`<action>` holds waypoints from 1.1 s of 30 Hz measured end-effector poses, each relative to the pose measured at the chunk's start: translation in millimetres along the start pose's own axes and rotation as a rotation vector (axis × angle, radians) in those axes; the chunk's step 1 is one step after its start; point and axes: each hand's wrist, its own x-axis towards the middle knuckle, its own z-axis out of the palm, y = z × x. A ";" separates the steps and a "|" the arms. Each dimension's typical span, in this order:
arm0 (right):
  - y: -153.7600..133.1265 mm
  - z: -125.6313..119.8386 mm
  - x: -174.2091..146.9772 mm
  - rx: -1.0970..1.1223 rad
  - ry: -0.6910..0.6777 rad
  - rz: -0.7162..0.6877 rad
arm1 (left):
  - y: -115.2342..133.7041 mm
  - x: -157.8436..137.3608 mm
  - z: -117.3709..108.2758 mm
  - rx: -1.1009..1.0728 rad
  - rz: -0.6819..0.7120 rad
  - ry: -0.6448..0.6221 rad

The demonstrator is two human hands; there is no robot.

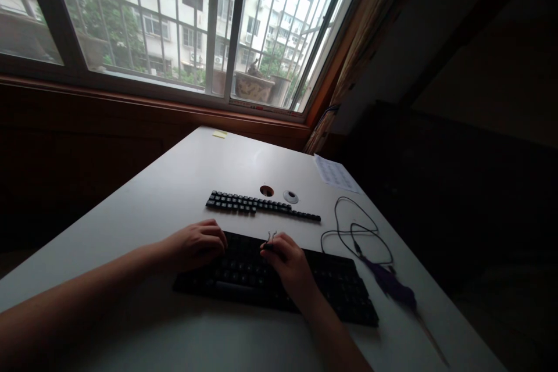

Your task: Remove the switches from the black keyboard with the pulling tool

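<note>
Black keyboard (pixel 248 273) lies across the near part of the white surface (pixel 143 197), keys visible in its middle rows, rest too dark to read. Left hand (pixel 198 244) over its upper-left corner, fingers curled; from here can't tell if that grip holds anything. Right hand (pixel 285 256) above the middle: grip pinched on small wire tool (pixel 271 237), prongs up. Room to move: wide stretch from keyboard's left end to the left edge. Right side tighter: purple object (pixel 392 285) with stick, plus loosely looped black cable (pixel 375 231), between keyboard and right edge. Past the keyboard: loose keycaps (pixel 253 202) lined up in rows. Round hole (pixel 267 191) just beyond, ring-shaped cover (pixel 290 196) beside it, off. Printed paper (pixel 335 174) along right edge, yellow note (pixel 220 134) near far corner. Outside the window: planter (pixel 253 88), plant in it.
</note>
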 end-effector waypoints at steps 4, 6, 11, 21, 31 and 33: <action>3.8 1.1 -2.5 -0.102 -0.043 -0.007 | -3.4 -0.7 2.2 -0.017 0.029 0.030; 4.0 1.0 -4.0 -0.174 -0.051 -0.015 | -4.7 -1.3 3.1 -0.021 0.033 0.031; 5.9 1.2 -7.5 -0.197 0.022 0.009 | -2.2 -0.9 1.2 -0.015 0.010 0.018; 11.6 -2.0 -9.6 -0.121 0.146 0.054 | -4.5 -0.9 2.9 -0.011 0.024 0.030; 16.7 -2.6 -7.1 -0.021 0.185 0.088 | -5.5 -1.9 3.5 -0.029 0.005 0.027; 15.8 -2.9 -5.9 -0.007 0.192 0.093 | -5.4 -1.1 3.5 -0.022 -0.003 0.027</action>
